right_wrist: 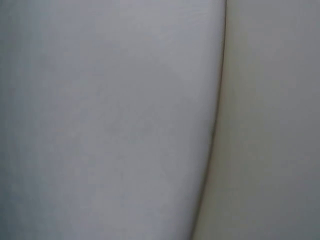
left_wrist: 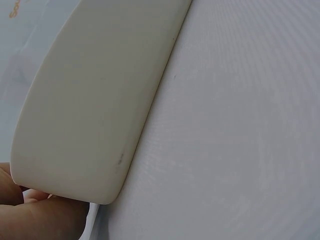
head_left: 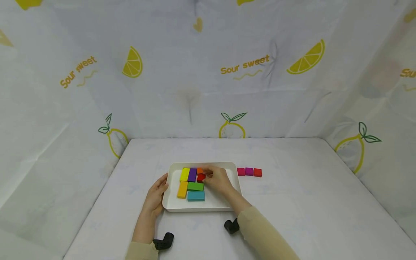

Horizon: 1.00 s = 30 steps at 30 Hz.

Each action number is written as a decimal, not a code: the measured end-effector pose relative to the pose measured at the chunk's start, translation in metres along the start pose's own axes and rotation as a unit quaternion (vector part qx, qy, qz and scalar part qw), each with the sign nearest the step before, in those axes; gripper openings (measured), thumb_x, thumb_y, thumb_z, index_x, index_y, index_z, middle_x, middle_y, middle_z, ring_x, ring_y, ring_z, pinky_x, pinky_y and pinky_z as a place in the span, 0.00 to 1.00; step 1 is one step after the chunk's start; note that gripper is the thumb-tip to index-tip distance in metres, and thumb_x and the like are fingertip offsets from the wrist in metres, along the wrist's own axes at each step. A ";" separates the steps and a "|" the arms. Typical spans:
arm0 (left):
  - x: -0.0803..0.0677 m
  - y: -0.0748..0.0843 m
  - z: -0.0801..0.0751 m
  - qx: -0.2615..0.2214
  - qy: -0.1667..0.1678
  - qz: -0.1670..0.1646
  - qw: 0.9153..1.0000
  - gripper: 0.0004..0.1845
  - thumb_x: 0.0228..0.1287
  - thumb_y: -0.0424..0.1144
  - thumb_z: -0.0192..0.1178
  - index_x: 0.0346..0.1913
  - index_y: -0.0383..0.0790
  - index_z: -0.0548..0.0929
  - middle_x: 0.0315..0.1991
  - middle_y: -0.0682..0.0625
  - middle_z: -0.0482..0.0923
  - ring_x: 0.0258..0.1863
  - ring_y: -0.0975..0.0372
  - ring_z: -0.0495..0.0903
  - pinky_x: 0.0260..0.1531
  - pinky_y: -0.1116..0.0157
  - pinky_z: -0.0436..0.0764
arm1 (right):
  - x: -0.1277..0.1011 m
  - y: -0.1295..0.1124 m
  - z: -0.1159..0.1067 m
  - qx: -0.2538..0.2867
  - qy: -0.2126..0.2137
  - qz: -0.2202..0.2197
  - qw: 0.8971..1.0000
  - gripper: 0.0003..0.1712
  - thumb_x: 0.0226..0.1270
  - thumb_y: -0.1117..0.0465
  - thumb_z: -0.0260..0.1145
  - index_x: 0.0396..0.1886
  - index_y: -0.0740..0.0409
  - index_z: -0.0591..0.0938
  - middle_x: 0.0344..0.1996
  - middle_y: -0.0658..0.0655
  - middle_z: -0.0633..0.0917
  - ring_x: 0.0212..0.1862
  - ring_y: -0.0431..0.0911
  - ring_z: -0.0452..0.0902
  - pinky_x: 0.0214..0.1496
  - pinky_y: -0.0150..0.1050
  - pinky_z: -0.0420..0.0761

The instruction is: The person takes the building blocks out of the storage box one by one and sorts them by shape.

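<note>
Red block (head_left: 200, 177) sits inside the white tray (head_left: 232, 169), upper-mid area, just R of the purple block (head_left: 192, 174) and right above the green block (head_left: 195, 186). My right hand (head_left: 217, 179) is over it, fingertips curled onto the red block, pinching it; palm hides the tray floor to the R. An orange block (head_left: 199, 170) peeks out just behind the red one, touching it or nearly, can't tell which.

Other blocks in tray: yellow block (head_left: 184, 174) L of purple, amber block (head_left: 182, 189) below yellow, teal block (head_left: 196, 196) under green, all packed close.

My left hand (head_left: 157, 195) rests against the tray's L edge, fingers mostly straight along the rim, thumb near the top lip; L wrist view shows tray wall w/ fingers tucked at its corner. R wrist view is only blurred tray surface.

Outside tray, on the table (head_left: 308, 202) to the R: pink cube (head_left: 241, 172), magenta cube (head_left: 249, 171), red cube (head_left: 258, 172) in a row, touching.
</note>
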<state>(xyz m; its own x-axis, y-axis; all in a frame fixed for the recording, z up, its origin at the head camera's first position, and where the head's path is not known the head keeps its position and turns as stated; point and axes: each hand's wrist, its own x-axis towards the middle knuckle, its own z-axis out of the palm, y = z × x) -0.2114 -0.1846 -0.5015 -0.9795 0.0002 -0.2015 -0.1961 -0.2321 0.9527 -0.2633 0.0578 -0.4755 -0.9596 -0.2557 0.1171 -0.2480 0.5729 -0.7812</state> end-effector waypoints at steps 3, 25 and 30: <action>0.000 -0.001 0.000 0.002 0.001 -0.001 1.000 0.28 0.78 0.31 0.42 0.78 0.37 0.54 0.80 0.41 0.50 0.79 0.51 0.52 0.60 0.78 0.72 | -0.002 0.000 -0.004 0.004 0.007 0.005 1.000 0.21 0.60 0.69 0.70 0.55 0.59 0.83 0.47 0.57 0.88 0.49 0.50 0.83 0.55 0.43 0.85; -0.001 0.003 0.002 0.004 0.006 -0.008 1.000 0.29 0.78 0.31 0.41 0.78 0.38 0.53 0.80 0.43 0.49 0.79 0.54 0.53 0.60 0.80 0.73 | -0.027 0.036 -0.105 0.059 0.103 -0.007 0.993 0.28 0.56 0.68 0.74 0.59 0.61 0.82 0.48 0.62 0.88 0.51 0.54 0.85 0.53 0.36 0.85; -0.001 0.002 0.003 0.006 0.006 -0.009 1.000 0.29 0.78 0.31 0.41 0.78 0.38 0.53 0.80 0.42 0.49 0.78 0.54 0.53 0.48 0.86 0.74 | -0.036 0.057 -0.132 0.031 0.129 0.008 0.991 0.28 0.57 0.69 0.74 0.59 0.62 0.81 0.49 0.64 0.88 0.51 0.56 0.85 0.53 0.34 0.85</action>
<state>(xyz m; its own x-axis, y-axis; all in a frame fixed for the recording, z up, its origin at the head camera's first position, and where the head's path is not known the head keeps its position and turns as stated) -0.2105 -0.1825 -0.4993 -0.9750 -0.0083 -0.2220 -0.2148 -0.2204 0.9515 -0.2609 0.2024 -0.4431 -0.9674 -0.0344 0.2511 -0.2313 0.5246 -0.8193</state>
